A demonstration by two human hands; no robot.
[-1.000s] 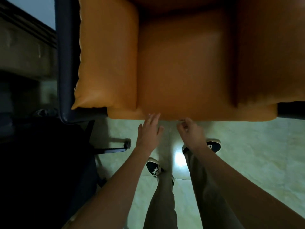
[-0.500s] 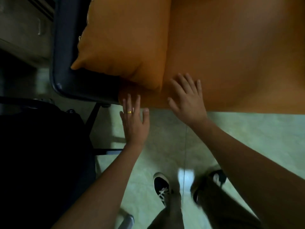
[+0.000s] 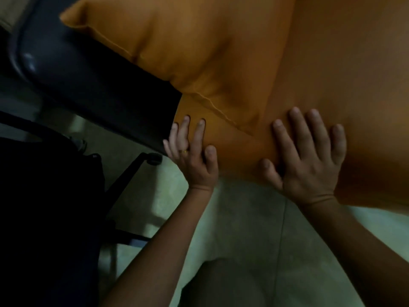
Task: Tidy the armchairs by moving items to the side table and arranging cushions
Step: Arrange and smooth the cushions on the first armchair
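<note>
Orange seat cushion [image 3: 336,80] fills the upper right of the frame, with the smaller side cushion [image 3: 188,47] propped against the dark armrest [image 3: 88,69] at upper left, while at centre the right hand [image 3: 309,165] and left hand [image 3: 194,160] lie flat on its front edge, fingers spread and gripping nothing, apparently pressing it square.

The seat cushion's [image 3: 343,74] broad top, in the right half of the frame, lies open beyond the right grip [image 3: 307,165], which rests flat on its front edge. At upper centre the side cushion [image 3: 177,41] overlaps the seat's left margin, its lower corner reaching between the two grips. The dark armchair frame [image 3: 88,69] blocks the upper left, just beside the left grip [image 3: 192,156]. At lower left a black chair leg with caster [image 3: 152,159] crowds the tiled floor [image 3: 254,218]; the pale floor between the forearms is open down to a knee [image 3: 221,282] at bottom centre
</note>
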